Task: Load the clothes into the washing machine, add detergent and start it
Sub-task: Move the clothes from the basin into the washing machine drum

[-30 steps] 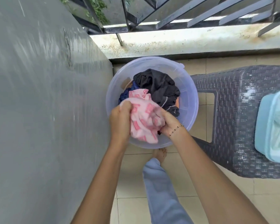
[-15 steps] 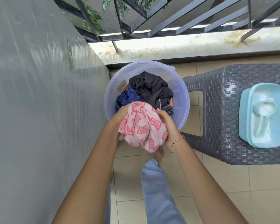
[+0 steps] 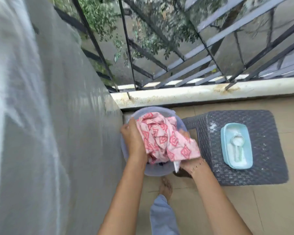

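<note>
I have the pink cotton cloth with the red diamond print point(image 3: 161, 139) bunched between both hands, lifted just above the translucent bluish round plastic tub point(image 3: 153, 173) on the tiled floor. My left hand point(image 3: 134, 141) grips the cloth's left side, fingers curled into the folds. My right hand point(image 3: 189, 165) sits under the hanging right corner, which drapes over it, so I cannot tell how far its fingers are closed. I judge it is there to prop up the loose end so nothing trails back into the tub.

The pale blue rectangular detergent box point(image 3: 237, 164), lid off with a white scoop lying in the powder, rests on the dark woven plastic stool point(image 3: 261, 173) just beside the tub. It is probably parked there to be within reach once the clothes are in.

A tall grey surface point(image 3: 58, 133) fills the left, too blurred for me to say whether it is the washer. Loading looks barely begun; detergent and start are not yet done
</note>
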### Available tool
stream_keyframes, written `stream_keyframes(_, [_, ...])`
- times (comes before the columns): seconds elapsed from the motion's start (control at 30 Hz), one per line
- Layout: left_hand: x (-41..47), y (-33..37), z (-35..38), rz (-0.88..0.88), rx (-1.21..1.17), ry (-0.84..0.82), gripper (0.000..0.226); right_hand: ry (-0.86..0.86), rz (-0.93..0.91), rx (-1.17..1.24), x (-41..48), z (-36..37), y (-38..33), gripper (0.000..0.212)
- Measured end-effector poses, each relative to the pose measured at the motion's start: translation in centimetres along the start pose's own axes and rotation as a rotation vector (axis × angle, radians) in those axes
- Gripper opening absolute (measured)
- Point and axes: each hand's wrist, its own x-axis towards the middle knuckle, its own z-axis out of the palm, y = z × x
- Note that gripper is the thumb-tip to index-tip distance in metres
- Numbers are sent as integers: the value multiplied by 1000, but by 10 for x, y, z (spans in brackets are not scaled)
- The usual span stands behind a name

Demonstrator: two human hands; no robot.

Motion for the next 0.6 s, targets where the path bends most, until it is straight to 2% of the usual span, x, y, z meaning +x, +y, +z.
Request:
stream_keyframes(0.03, [-16,9,-2,24,-64,-40,39,4,-20,-17,-23,17,-6,33])
stream_keyframes(0.07, [-34,21,-5,57,-107,-86,46,-70,-53,-28,-42,32,-15,33])
stream_keyframes(0.13, [-63,35,-11,105,-84,-202,60,-151,-161,-168,-86,68,-24,60])
stream_keyframes(0.17, [-72,40,-16,121,-58,-267,65,-96,-201,-187,-108,84,-26,67])
stream_keyframes(0.2, [-82,46,-23,131,-37,-329,68,-101,-243,-183,-122,91,-26,54])
stream_keyframes(0.23, [-92,52,-30,136,-19,-372,71,-67,-277,-150,-140,99,-25,22])
stream_keyframes(0.27, [-102,59,-37,136,21,-395,73,19,-298,-75,-157,111,-26,10])
stream_keyframes(0.3, [-109,64,-44,142,53,-400,72,91,-308,-28,-164,115,-26,27])
stream_keyframes(0.33, [-120,72,-51,156,90,-388,71,117,-303,-35,-196,142,-23,31])
stream_keyframes(0.4, [-138,91,-66,216,147,-396,68,12,-311,0,-192,132,-26,24])
stream_keyframes(0.43, [-146,100,-71,261,169,-404,66,-9,-354,-80,-194,140,-26,21])
stream_keyframes(0.47, [-156,110,-76,300,194,-416,60,-81,-436,-153,-193,141,-28,28])
stream_keyframes(0.5, [-164,121,-82,343,197,-427,51,-235,-485,-127,-193,149,-25,36])
stream_keyframes(0.53, [-174,133,-87,380,195,-432,39,-276,-524,-134,-197,157,-23,37])
stream_keyframes(0.57, [-179,143,-92,405,177,-434,29,-245,-492,-172,-216,173,-23,41])
stream_keyframes(0.6, [-185,155,-98,439,145,-435,22,-257,-439,-162,-230,186,-24,56])
